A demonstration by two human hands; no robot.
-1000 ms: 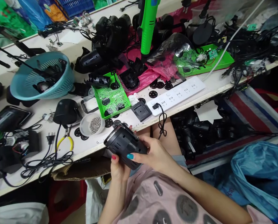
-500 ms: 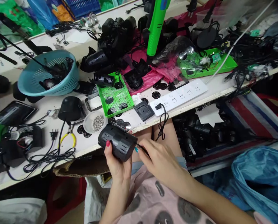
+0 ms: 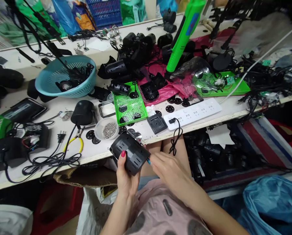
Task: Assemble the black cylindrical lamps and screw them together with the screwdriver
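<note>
My left hand (image 3: 126,178) is wrapped round a black cylindrical plastic housing (image 3: 132,151) with slotted vents, thumb on top, held tilted just off the table's front edge. At the housing's right end, my right hand (image 3: 169,169) is closed in a pinch. A black cord showed between these fingers a moment ago; now they mostly hide it. Just beyond the housing stands a clear bowl of small screws (image 3: 109,130). Behind that lies a green perforated tray (image 3: 130,112) with black discs and parts. A green electric screwdriver (image 3: 182,39) hangs above the table.
On the table are a blue basket (image 3: 62,76) of black parts, yellow-handled pliers (image 3: 81,143), a black square block (image 3: 157,123) and a white power strip (image 3: 196,112). Coiled cords (image 3: 55,163) lie front left. A blue bag (image 3: 270,202) stands low at right.
The camera view has shifted, so the table sits lower and further right. The housing remains in my left hand; my right fingers are closer against its end, and less cord shows.
</note>
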